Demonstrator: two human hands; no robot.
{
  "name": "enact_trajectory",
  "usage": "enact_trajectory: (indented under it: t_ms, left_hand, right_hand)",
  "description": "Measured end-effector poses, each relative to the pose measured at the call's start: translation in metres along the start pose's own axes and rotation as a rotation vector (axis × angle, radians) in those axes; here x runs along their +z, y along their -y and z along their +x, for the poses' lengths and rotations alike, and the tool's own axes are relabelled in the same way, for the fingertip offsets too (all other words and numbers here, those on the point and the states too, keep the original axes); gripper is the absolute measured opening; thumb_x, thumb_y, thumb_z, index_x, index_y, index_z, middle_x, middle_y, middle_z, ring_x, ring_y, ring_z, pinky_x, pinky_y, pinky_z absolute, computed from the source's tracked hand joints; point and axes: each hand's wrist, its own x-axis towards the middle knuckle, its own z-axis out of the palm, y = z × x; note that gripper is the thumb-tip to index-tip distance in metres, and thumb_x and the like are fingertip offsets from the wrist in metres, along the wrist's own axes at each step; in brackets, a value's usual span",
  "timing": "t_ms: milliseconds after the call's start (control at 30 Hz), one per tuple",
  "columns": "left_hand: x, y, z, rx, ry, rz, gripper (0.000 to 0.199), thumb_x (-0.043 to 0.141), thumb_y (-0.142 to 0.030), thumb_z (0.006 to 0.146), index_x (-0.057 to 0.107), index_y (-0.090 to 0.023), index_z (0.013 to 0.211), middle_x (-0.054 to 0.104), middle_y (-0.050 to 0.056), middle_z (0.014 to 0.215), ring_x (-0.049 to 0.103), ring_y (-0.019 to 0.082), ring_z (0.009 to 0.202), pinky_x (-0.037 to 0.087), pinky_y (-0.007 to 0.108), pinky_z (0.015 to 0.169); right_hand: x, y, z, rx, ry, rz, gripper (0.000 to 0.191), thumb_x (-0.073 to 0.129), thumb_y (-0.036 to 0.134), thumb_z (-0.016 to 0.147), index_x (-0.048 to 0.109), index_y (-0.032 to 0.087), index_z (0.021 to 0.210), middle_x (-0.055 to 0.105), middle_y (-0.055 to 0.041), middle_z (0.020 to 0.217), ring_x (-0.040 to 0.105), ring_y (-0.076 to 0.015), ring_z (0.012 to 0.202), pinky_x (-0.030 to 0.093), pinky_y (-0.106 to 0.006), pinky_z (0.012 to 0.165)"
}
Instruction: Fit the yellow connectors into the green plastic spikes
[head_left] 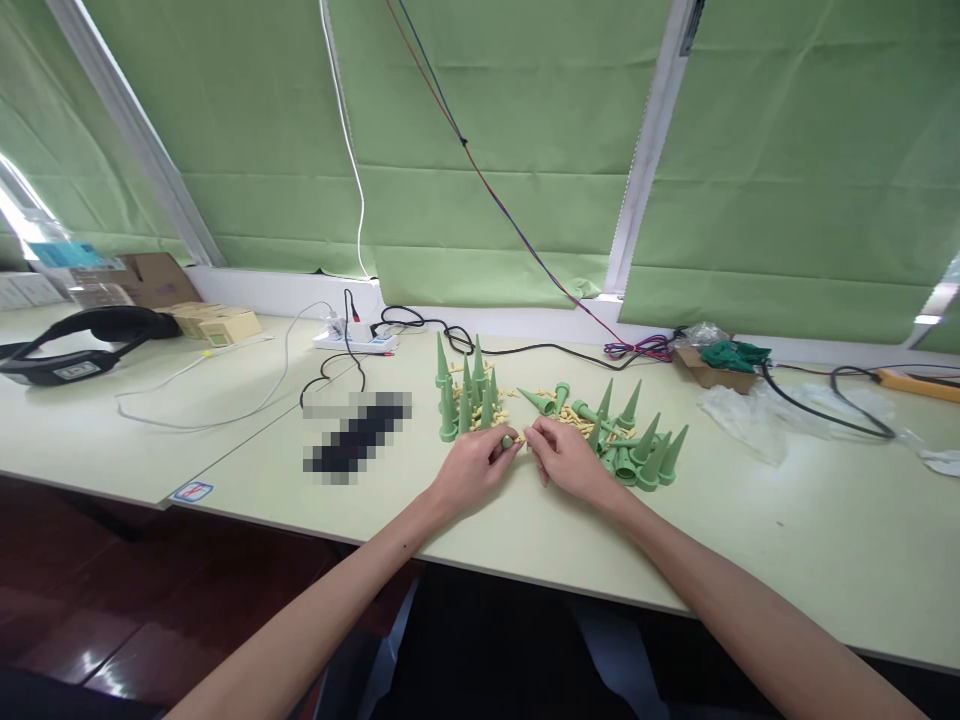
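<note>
My left hand (474, 466) is closed around a green plastic cone (508, 442), of which only a small end shows between the fingers. Close beside it, my right hand (564, 456) has its fingers pinched together; a tiny yellowish piece seems to be at the fingertips, too small to make out. Beyond my left hand, several green cones (465, 395) stand upright in a group among small yellow pegs (512, 393). To the right of my right hand lies another heap of green cones (649, 455), some upright and some on their sides, with more yellow pegs among them.
A power strip (356, 338) with black cables sits at the back. Farther left are a black headset (82, 345) and small yellowish boxes (217, 323). At the right are a cardboard box (712, 372) with green material, clear plastic bags (750, 420) and an orange tool (919, 384).
</note>
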Motion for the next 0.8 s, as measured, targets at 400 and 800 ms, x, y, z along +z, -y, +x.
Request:
enact_trajectory:
  t_ms: [400,800]
  left_hand:
    - [0.0005,-0.0006,0.0006,0.018,-0.012,0.001,0.016,0.051,-0.029,0.093,0.063,-0.018,0.091,0.053,-0.004,0.057,0.046,0.009,0.050,0.036,0.022,0.053]
    - [0.0004,-0.0004,-0.0008,0.010,0.014,0.013,0.017,0.051,-0.030,0.093,0.064,-0.018,0.092,0.052,-0.004,0.056,0.046,0.010,0.050,0.036,0.023,0.055]
  right_hand:
    - [0.0008,-0.0002,-0.0001,0.074,0.006,0.069,0.040,0.036,0.048,0.098,0.050,0.021,0.072,0.057,0.0026,0.051,0.052,-0.0131,0.039,0.046,-0.028,0.053]
    - [0.0001,0.0006,-0.0004,0.030,0.019,0.021,0.035,0.040,0.042,0.097,0.042,0.022,0.068,0.047,0.0061,0.046,0.049,-0.0131,0.041,0.042,-0.028,0.055]
